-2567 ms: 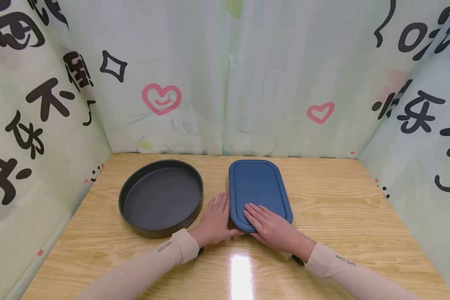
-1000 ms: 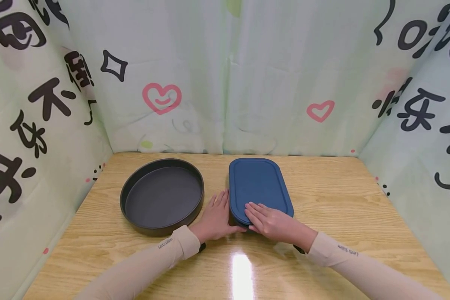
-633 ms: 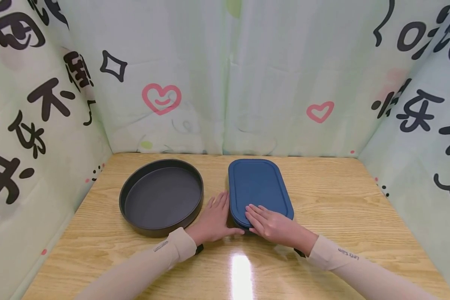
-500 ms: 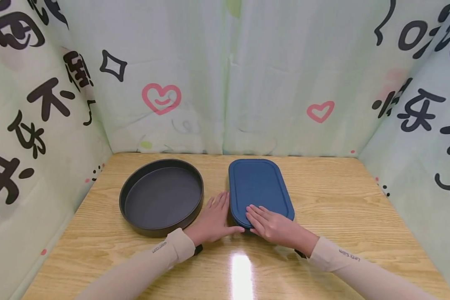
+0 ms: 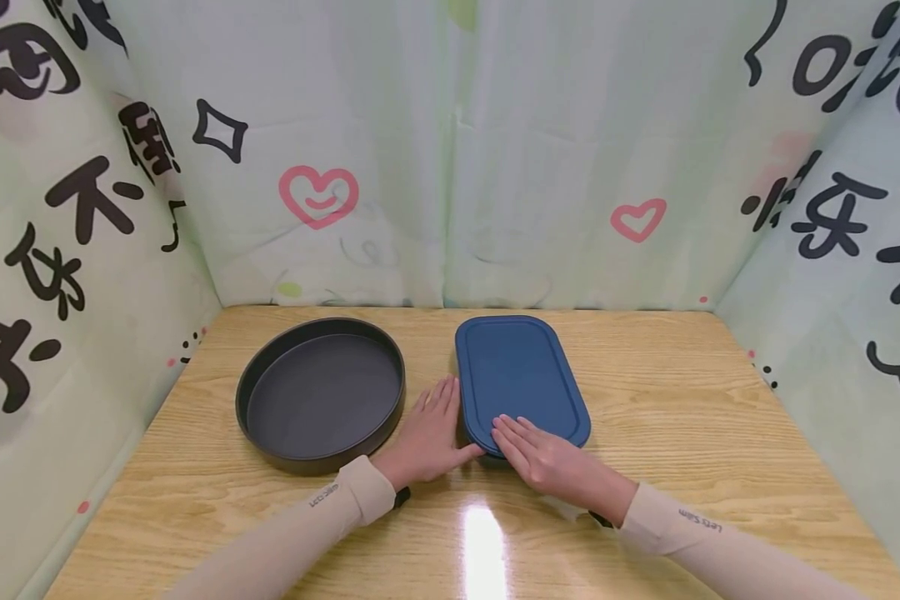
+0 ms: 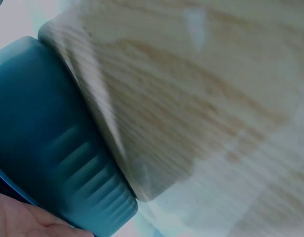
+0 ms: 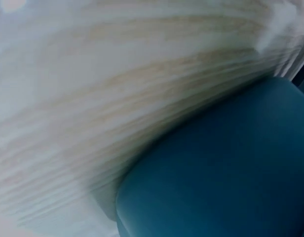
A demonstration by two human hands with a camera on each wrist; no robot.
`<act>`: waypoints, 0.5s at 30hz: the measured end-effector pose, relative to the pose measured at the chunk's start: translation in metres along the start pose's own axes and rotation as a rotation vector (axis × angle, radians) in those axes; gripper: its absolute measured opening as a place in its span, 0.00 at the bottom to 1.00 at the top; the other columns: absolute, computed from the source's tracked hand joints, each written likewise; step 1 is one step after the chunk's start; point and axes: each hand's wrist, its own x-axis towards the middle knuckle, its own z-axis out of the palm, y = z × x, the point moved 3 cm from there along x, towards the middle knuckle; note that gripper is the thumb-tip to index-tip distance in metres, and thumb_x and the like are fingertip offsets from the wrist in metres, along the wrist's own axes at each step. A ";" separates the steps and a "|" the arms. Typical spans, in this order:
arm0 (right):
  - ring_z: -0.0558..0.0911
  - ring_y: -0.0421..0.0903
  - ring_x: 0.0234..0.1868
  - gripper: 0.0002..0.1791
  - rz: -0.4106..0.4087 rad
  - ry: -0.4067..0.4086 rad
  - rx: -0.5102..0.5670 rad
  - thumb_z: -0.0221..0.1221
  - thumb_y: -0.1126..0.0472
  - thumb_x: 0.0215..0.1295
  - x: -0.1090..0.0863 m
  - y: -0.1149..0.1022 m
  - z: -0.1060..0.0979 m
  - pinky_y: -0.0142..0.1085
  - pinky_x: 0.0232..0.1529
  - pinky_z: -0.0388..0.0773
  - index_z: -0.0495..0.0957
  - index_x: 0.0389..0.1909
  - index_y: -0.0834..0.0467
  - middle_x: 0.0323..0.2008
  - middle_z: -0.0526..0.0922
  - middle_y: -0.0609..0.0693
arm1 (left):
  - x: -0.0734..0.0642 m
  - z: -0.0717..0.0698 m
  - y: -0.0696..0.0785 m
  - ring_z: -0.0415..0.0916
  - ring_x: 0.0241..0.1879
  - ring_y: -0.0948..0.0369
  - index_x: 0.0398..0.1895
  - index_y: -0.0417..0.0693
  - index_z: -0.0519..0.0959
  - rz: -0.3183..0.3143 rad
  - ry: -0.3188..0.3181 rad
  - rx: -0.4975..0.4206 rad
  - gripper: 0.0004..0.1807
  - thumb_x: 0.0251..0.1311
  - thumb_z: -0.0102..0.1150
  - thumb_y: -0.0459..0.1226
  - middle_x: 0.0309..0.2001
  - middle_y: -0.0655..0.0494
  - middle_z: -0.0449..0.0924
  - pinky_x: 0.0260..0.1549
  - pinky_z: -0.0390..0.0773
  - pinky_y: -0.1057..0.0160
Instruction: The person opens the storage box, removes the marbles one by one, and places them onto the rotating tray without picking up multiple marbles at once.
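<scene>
A blue rectangular box with a blue lid lies on the wooden table, right of centre. Along its left side rests my left hand, fingers straight and thumb reaching to the near left corner. My right hand lies on the near end of the lid with straight fingers; its thumb is hidden. In the left wrist view, the ridged wall of the box shows beside part of my left hand. The right wrist view holds a smooth blue side of the box, without my right hand.
A round dark grey pan stands left of my left hand, close to the wrist. Curtains with printed hearts and characters enclose the table at the back and both sides.
Since the earliest frame, the lid's near edge has shifted slightly farther back, and a strip of dark wall shows below it. My left thumb has risen a little toward the lid's corner.
</scene>
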 end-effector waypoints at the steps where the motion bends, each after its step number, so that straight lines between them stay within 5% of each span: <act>1: 0.83 0.48 0.49 0.31 0.009 -0.001 0.007 0.21 0.73 0.72 0.000 0.000 0.000 0.35 0.46 0.80 0.77 0.47 0.67 0.46 0.83 0.59 | 0.000 -0.001 0.000 0.39 0.75 0.50 0.73 0.36 0.40 0.001 0.001 0.001 0.53 0.59 0.43 0.64 0.75 0.42 0.40 0.71 0.47 0.50; 15: 0.85 0.49 0.43 0.26 0.095 0.170 0.071 0.27 0.71 0.73 0.017 0.012 -0.018 0.35 0.41 0.81 0.78 0.43 0.69 0.41 0.85 0.60 | -0.002 -0.006 -0.003 0.40 0.75 0.49 0.73 0.36 0.40 0.034 0.036 0.021 0.55 0.57 0.40 0.68 0.75 0.42 0.41 0.71 0.46 0.48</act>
